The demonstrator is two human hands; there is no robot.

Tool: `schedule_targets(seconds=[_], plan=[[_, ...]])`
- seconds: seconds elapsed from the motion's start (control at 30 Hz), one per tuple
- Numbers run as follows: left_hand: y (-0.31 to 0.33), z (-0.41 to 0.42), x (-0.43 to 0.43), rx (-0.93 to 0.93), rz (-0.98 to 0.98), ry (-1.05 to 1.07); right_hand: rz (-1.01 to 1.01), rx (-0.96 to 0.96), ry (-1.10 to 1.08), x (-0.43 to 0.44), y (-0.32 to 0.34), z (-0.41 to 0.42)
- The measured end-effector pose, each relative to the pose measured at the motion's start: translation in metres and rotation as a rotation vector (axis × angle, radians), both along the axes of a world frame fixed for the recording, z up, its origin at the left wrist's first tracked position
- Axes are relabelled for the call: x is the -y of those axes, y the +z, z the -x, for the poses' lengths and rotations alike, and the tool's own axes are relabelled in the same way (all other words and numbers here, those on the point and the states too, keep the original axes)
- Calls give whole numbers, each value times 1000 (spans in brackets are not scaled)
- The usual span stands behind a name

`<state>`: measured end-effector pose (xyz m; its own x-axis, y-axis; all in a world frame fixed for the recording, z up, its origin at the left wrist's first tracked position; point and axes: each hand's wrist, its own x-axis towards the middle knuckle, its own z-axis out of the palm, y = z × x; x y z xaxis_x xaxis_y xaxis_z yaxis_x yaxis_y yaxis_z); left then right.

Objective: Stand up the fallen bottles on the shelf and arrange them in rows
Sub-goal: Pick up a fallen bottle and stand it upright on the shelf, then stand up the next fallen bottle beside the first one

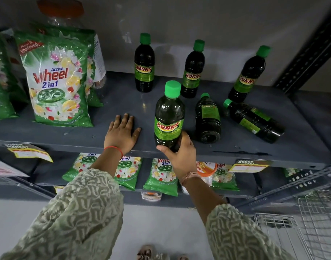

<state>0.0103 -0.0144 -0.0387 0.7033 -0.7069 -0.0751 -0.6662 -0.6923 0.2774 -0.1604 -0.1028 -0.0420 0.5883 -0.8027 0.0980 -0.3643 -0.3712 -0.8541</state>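
Observation:
Dark bottles with green caps and "Sunny" labels are on a grey shelf (123,98). My right hand (180,154) grips the base of one upright bottle (169,113) near the front edge. Three bottles stand at the back: one on the left (144,62), one in the middle (192,70), one on the right (247,76). Two bottles lie on their sides, one (207,119) just right of the held bottle and another (254,121) further right. My left hand (122,133) rests flat and open on the shelf, left of the held bottle.
Green "Wheel" detergent bags (55,79) stand on the shelf's left part. More bags (160,177) lie on the lower shelf. A wire basket (299,229) is at the bottom right. A perforated metal upright (307,59) bounds the shelf on the right.

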Motion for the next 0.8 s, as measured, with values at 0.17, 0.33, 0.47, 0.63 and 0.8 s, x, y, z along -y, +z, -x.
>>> schedule_targets(seconds=[0.17, 0.33, 0.47, 0.63, 0.8], plan=[[1, -1, -1, -18, 10, -24, 189, 92, -93, 0, 32, 24], [3, 11, 12, -47, 24, -15, 13, -380, -306, 105, 74, 21], [1, 14, 16, -6, -19, 16, -314, -396, -178, 119, 67, 7], [-1, 15, 17, 31, -9, 19, 41, -96, -339, 109, 48, -6], [-4, 14, 15, 61, -3, 18, 269, 16, -287, 111, 28, -10]])
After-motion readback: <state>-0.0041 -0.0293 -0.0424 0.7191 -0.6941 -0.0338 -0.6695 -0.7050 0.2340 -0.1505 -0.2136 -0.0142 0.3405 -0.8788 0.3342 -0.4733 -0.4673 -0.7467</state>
